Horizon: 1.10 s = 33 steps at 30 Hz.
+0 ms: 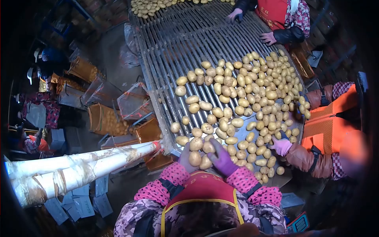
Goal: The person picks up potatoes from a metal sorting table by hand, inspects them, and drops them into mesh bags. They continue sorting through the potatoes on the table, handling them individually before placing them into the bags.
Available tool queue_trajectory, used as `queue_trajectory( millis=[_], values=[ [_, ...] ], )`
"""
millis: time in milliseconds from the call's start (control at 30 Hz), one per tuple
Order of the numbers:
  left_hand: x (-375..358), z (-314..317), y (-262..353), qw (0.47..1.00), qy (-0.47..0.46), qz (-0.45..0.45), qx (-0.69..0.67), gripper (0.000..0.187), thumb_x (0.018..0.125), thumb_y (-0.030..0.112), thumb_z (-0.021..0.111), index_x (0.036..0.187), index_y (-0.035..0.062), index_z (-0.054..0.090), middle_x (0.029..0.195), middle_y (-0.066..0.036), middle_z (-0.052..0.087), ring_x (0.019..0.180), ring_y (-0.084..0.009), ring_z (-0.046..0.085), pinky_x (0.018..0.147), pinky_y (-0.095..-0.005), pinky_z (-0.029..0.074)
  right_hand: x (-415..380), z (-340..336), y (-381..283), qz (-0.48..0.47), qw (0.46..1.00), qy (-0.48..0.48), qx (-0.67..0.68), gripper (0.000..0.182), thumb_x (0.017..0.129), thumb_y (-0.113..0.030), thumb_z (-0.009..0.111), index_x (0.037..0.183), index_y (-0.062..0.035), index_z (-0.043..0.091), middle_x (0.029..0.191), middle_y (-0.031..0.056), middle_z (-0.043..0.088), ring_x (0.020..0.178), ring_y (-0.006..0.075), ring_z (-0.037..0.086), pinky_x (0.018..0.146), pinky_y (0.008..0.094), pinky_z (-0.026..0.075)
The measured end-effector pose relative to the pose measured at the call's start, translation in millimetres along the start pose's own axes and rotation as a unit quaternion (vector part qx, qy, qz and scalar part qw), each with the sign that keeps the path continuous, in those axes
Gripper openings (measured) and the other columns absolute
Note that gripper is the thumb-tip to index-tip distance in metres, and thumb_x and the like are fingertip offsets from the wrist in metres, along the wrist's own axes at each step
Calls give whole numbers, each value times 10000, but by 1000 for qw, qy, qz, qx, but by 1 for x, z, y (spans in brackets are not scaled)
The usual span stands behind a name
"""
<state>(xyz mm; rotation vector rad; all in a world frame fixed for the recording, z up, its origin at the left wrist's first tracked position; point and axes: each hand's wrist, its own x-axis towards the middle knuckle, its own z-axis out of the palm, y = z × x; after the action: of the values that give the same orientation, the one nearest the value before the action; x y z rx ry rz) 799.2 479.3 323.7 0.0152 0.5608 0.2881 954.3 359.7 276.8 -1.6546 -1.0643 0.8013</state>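
At the near edge of the roller conveyor, my left hand (184,159) and my right hand (223,159), both in purple gloves, curve around a small cluster of yellow-brown potatoes (195,158). The left palm presses against the cluster's left side. On the other side, the right fingers rest over the potatoes, with the thumb near the front one. Part of my left fingers is hidden behind the potatoes. Just beyond, many loose potatoes (231,140) lie on the metal bars (173,51) and on a smooth metal plate at the near right.
To the right, a co-worker in an orange vest (329,122) has a gloved hand (281,146) among the potatoes. Another person's hands (268,38) rest at the far right edge. White wrapped poles (90,166) jut in from the left. Filled sacks (106,119) stand beyond them.
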Motion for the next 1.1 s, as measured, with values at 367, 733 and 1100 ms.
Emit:
queue_trajectory(
  millis=[367, 733, 1100],
  values=[
    [-20, -6, 17, 994, -43, 82, 56, 478, 1083, 364, 528, 1438, 50, 477, 1318, -220, 619, 1129, -385, 660, 936, -541, 589, 64, -67, 63, -195, 858, -6, -476, 565, 879, -496, 746, 1368, -218, 691, 1468, 159, 583, 1391, 483, 464, 1139, 714, 324],
    [25, -101, 4, 989, -62, 80, -103, 548, 1135, 501, 381, 1487, 90, 468, 1306, -140, 585, 1150, -319, 613, 956, -500, 568, 253, 43, 43, 93, 908, -103, -395, 332, 991, -258, 645, 1273, -107, 732, 1225, 159, 757, 1113, 348, 738, 913, 506, 577],
    [60, -102, 16, 998, -65, 8, 20, 601, 1127, 516, 360, 1529, 84, 474, 1536, -198, 507, 1417, -414, 504, 1179, -595, 442, 185, -95, 62, 108, 935, -13, 339, 509, 966, -134, 694, 1439, 19, 582, 1225, 103, 723, 1082, 221, 717, 978, 346, 584]
  ],
)
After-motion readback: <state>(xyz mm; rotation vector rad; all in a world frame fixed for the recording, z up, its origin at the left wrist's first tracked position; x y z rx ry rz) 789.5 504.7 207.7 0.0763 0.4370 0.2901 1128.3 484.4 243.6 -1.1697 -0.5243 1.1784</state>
